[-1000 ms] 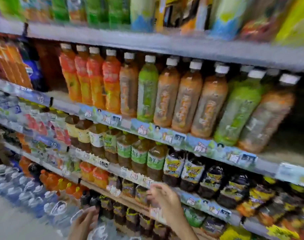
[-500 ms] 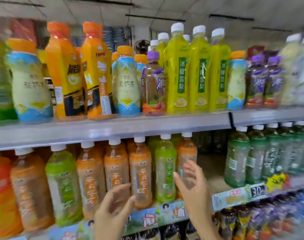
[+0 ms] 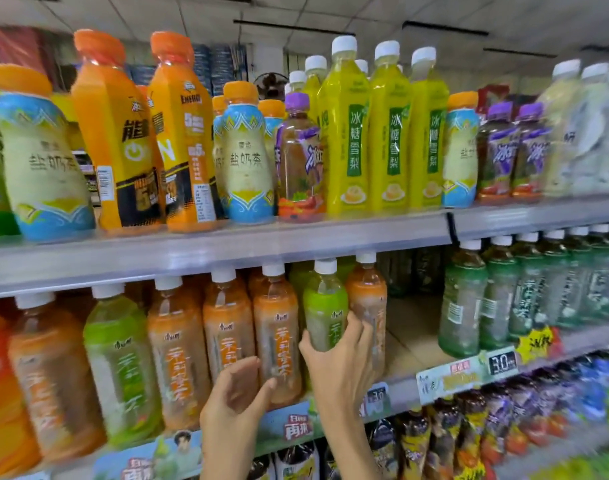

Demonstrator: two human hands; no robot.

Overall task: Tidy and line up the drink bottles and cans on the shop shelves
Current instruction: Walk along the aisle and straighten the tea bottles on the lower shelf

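Shelf (image 3: 410, 325), right hand (image 3: 341, 363) around green bottle (image 3: 325, 304), left hand (image 3: 234, 398) on orange bottle (image 3: 277, 327)

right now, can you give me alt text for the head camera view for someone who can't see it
A person's right hand grips a green-label tea bottle on the middle shelf of a shop drinks display, while the left hand holds the orange-label tea bottle beside it. Yellow bottles and orange bottles stand on the shelf above.

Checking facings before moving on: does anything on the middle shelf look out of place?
Yes. The green-label bottle the right hand grips stands between orange-label bottles; a second green bottle further left also breaks that orange row.
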